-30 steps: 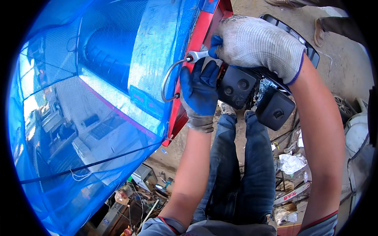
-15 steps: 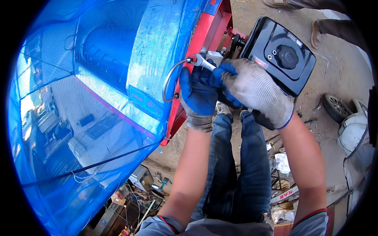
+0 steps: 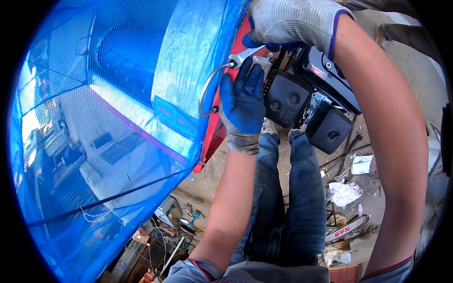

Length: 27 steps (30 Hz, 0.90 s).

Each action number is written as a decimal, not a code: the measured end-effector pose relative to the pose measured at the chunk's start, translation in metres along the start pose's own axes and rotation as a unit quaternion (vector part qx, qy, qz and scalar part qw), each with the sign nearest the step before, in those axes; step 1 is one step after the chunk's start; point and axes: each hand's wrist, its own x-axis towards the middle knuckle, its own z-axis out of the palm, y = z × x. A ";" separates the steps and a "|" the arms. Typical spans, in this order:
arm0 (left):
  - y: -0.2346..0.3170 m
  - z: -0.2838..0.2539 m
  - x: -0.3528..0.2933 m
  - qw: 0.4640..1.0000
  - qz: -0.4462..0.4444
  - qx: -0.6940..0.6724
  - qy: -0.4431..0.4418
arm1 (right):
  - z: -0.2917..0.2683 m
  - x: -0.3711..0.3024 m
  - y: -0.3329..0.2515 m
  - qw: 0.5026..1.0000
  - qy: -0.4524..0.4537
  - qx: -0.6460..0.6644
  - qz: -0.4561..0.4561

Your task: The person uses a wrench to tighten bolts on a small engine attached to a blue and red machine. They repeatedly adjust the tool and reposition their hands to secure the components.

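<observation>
Right hand, back over the black engine, now grips a wrench; left hand presses flat, fingers released, beside the hose.

Below my knees the floor is bare, dusty concrete, strewn with workshop litter. At about three o'clock from my legs lies a crumpled white rag or paper, with a flat white sheet just beyond it toward two o'clock. Thin dark rods or cables lie across the concrete beside that sheet. Toward four o'clock a long white bar with red marking rests on the floor among scraps. At seven o'clock, a heap of small tools and metal parts clutters the ground, too jumbled to tell apart.
</observation>
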 end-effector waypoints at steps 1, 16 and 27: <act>-0.002 0.000 0.000 1.000 0.000 -0.006 0.012 | 0.015 0.001 -0.002 0.999 0.027 -0.009 0.040; 0.000 0.002 -0.001 0.999 -0.013 -0.012 0.032 | 0.105 -0.056 -0.091 0.809 0.220 0.446 0.315; -0.006 -0.003 0.003 1.000 0.019 0.004 0.023 | 0.041 -0.013 -0.020 0.947 0.080 0.223 0.219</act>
